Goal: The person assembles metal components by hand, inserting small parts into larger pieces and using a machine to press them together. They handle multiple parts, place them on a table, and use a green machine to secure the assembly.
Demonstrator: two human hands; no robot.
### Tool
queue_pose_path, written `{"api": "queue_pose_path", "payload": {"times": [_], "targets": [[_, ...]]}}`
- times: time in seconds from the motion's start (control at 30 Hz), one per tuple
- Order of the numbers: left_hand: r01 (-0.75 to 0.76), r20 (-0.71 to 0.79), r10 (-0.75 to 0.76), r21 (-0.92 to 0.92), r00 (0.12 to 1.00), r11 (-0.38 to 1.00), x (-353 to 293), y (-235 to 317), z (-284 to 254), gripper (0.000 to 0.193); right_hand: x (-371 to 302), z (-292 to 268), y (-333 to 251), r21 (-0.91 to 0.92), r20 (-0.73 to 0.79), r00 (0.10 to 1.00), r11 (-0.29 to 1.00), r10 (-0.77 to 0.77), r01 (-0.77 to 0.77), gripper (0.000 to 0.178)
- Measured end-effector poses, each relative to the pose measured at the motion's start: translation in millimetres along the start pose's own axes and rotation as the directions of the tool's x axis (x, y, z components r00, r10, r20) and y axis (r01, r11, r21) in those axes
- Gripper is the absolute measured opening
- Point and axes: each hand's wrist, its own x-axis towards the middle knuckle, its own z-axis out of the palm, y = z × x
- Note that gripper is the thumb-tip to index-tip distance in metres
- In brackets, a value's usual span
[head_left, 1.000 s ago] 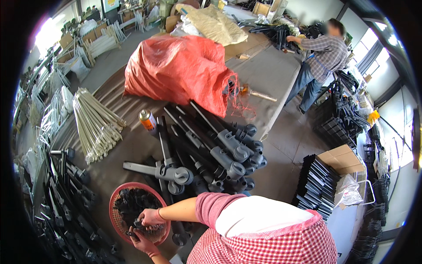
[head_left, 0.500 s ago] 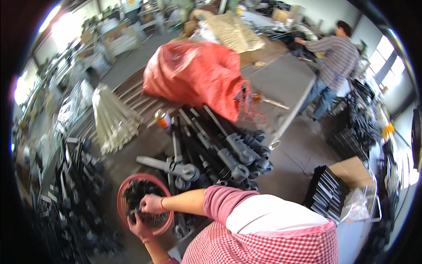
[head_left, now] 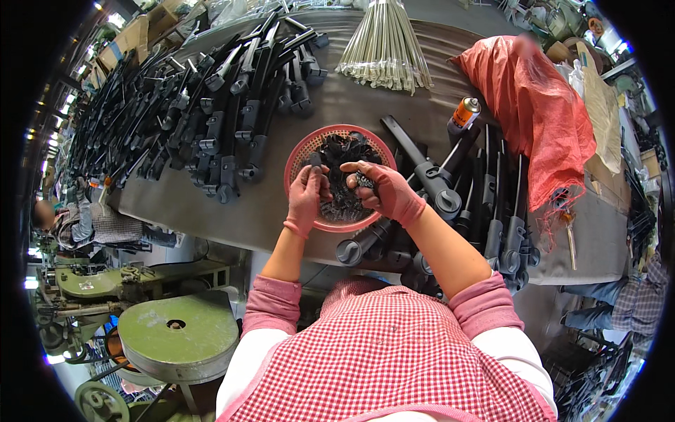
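Hovering above the basket, presumably to catch strays, left fingers pinch a dark part; right fingers clutch dark bits.

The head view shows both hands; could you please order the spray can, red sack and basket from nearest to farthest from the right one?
1. Basket, just below
2. Spray can, ahead and right
3. Red sack, farther right

Left hand near right hand, both curled

The 2 hands partly hide the basket and its black pieces.
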Motion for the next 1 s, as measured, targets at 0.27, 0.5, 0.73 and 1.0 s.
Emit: {"api": "queue_pose_path", "payload": {"times": [0.27, 0.5, 0.73, 1.0], "targets": [[0.097, 0.214, -0.036, -0.279, 0.976, 0.955, -28.1, 29.4, 41.1, 0.024, -32.8, 19.5, -8.3, -0.159, -0.117, 0.967, 0.965, -0.227, 0.207, 0.029], [0.069, 0.21, 0.004, -0.343, 0.978, 0.937, -63.0, 33.3, 59.1, 0.021, -64.3, 42.4, -6.0, -0.401, -0.207, 0.939, 0.899, -0.274, 0.174, 0.023], [0.118, 0.209, -0.059, -0.284, 0.976, 0.952, -91.7, 8.9, 56.7, 0.024, -64.2, 40.1, 33.8, -0.502, -0.322, 0.894, 0.857, -0.312, 0.118, 0.014], [0.07, 0.199, -0.023, -0.235, 0.98, 0.969, -129.5, -25.2, 16.9, 0.012, -56.5, 31.0, 58.3, -0.569, -0.271, 0.962, 0.813, -0.046, -0.121, 0.019]]}}
